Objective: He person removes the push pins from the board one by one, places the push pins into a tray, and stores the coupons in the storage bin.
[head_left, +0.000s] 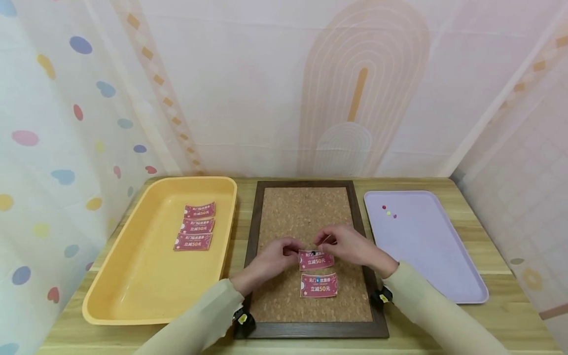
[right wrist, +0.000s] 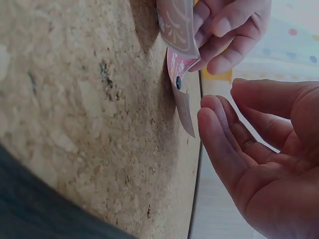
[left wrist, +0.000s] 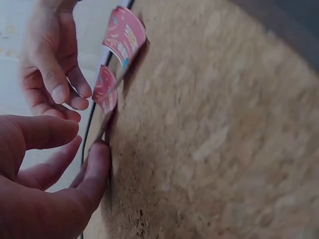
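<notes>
A pink coupon [head_left: 316, 261] with white and yellow print lies on the corkboard [head_left: 284, 212], a dark pushpin [right wrist: 178, 82] at its upper middle. My left hand [head_left: 277, 259] is at the coupon's left edge; in the left wrist view one fingertip [left wrist: 99, 154] touches there, with the thumb apart from it. Just off the coupon's upper right is my right hand [head_left: 348, 246], its fingers loosely bent with nothing between them in the right wrist view. Nearer the front of the board lies another coupon [head_left: 318, 286] with a blue pushpin [head_left: 317, 279]; its edges curl up.
On the left, a yellow tray [head_left: 146, 266] holds three more pink coupons [head_left: 193, 241] in a column. To the right stands a lilac tray [head_left: 426, 236] with a few small pins, one of them a yellow pin [head_left: 388, 213]. A dark wooden frame [head_left: 310, 330] borders the corkboard.
</notes>
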Demonstrator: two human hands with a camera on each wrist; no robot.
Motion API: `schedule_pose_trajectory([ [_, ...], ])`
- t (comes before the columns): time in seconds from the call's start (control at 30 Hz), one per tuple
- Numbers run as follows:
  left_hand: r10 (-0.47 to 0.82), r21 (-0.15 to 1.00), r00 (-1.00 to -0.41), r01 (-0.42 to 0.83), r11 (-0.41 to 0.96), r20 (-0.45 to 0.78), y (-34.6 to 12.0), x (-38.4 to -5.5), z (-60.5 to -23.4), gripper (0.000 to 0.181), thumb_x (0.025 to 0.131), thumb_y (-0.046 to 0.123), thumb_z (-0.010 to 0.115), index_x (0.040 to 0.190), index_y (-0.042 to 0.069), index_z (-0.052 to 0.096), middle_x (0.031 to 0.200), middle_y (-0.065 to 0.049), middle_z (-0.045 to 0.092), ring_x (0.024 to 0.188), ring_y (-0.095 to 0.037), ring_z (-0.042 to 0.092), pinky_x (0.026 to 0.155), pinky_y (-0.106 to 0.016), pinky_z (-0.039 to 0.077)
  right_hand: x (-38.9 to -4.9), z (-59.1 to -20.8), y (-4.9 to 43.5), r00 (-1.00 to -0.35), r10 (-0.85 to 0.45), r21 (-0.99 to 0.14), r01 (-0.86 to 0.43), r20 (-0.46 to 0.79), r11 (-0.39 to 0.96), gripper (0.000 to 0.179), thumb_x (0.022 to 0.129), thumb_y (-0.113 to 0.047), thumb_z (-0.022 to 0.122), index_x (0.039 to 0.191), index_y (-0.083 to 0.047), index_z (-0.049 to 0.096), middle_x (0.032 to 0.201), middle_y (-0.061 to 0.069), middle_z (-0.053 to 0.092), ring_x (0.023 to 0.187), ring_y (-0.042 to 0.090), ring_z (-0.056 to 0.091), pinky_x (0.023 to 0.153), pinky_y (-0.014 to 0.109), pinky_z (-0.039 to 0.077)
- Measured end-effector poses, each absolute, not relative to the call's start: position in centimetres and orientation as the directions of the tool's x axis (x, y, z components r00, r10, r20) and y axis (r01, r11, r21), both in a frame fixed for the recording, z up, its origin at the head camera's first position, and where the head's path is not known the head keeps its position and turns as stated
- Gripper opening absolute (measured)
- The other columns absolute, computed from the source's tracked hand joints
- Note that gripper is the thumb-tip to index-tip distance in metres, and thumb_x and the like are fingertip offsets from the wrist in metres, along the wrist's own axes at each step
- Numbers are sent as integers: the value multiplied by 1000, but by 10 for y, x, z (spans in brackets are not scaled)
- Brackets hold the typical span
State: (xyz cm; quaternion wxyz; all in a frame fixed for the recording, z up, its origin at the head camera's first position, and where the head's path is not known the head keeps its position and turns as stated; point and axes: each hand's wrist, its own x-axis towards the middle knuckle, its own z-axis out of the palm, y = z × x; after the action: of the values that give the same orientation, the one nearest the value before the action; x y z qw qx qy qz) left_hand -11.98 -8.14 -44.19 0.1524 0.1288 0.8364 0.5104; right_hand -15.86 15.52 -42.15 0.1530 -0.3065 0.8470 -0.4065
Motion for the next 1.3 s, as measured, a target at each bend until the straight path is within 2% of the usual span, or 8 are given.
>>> schedule_pose_trajectory([
  [0.17,363,860,-923,77,504,-130,-80,-125,-441,20,96,3,67,113,4,76,113,-7,73,97,-15,65,86,-37,54,-160,-421,151,-763,-645,-774,-384,-41,504,13,98,-2,64,108,-3,73,103,6,74,94,14,68,77,29,56],
  [0.43,377,829,-917,109,549,-129,-77,-134,-441,15,92,-2,68,100,4,79,98,-4,75,82,-11,63,72,-29,52,-162,-425,150,-757,-648,-767,-365,-84,527,14,96,0,66,108,-2,73,99,3,73,87,11,64,76,29,54],
  [0.73,376,791,-920,151,593,-107,-76,-143,-440,13,91,0,70,96,6,81,95,-3,76,84,-11,63,75,-31,53,-166,-428,148,-768,-631,-737,-364,-108,569,11,97,-2,68,105,-5,75,92,-2,71,78,11,59,71,28,51],
  [0.93,383,783,-917,156,602,-111,-79,-145,-436,11,91,4,72,96,8,82,95,-2,76,84,-10,63,76,-30,53,-168,-427,145,-774,-621,-715,-364,-125,597,10,97,-3,68,103,-7,75,94,-1,71,76,11,58,67,26,49],
  [1.13,412,774,-904,181,607,-112,-82,-150,-435,10,90,4,74,94,8,82,94,-1,76,83,-11,62,74,-28,51,-170,-428,144,-775,-617,-722,-349,-136,597,9,95,-1,69,100,-5,75,89,0,70,70,11,56,61,25,46],
  [1.3,408,776,-905,170,608,-121,-83,-150,-439,10,87,3,74,92,8,81,90,0,74,79,-10,59,69,-27,48,-171,-432,143,-758,-636,-724,-357,-145,590,6,94,-2,72,98,-5,75,84,-3,67,69,10,55,62,24,46],
])
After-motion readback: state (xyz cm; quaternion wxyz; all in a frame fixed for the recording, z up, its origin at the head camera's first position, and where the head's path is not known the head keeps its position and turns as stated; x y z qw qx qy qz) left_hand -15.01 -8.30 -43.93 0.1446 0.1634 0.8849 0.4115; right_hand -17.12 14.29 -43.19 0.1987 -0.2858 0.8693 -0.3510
